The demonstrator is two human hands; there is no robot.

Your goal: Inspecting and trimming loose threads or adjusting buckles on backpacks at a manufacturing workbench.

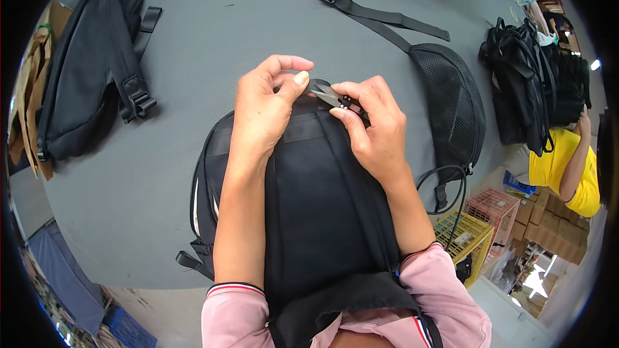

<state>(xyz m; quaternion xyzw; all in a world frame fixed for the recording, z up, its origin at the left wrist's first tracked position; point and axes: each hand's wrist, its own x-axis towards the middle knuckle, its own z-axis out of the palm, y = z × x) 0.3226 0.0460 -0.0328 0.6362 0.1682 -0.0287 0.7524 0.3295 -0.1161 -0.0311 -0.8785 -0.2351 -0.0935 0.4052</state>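
A black backpack (309, 219) lies on the grey table (219, 32) right in front of me, its top end pointing away. My left hand (264, 109) pinches the fabric at the bag's top edge between thumb and forefinger. My right hand (374, 125) grips small thread snips (330, 95), their metal blades pointing left toward my left thumb. The blade tips sit at the bag's top seam. Both pink sleeves rest at the bag's near end.
Another black bag (90, 71) lies at the far left, and a black mesh waist bag (445, 103) with a long strap lies to the right. A pile of black bags (529, 84) sits at the table's right edge. A person in yellow (567, 167) stands there. Plastic crates (477, 225) stand below.
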